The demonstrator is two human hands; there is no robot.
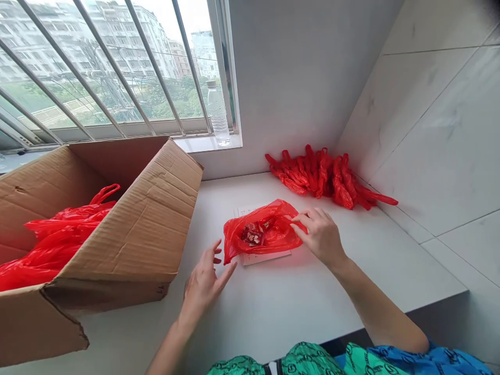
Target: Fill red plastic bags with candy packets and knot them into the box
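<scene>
A red plastic bag [285,238] lies on the white counter with its mouth spread open. Inside it are small dark-red printed packets [253,234]; how many, I cannot tell. Under the bag a flat white printed thing [265,257] shows at its front and back edges. My right hand [322,237] pinches the bag's right rim between thumb and fingers. Just off the bag's left end, my left hand [205,278] is open, thumb and fingers apart, with nothing visible in it.
On the left stands an open cardboard box [136,229] with red plastic bags [74,229] inside. More bunched red bags [316,174] lie along the back wall. A clear bottle [219,114] stands on the sill by the barred window. The counter's front edge [437,302] runs before me.
</scene>
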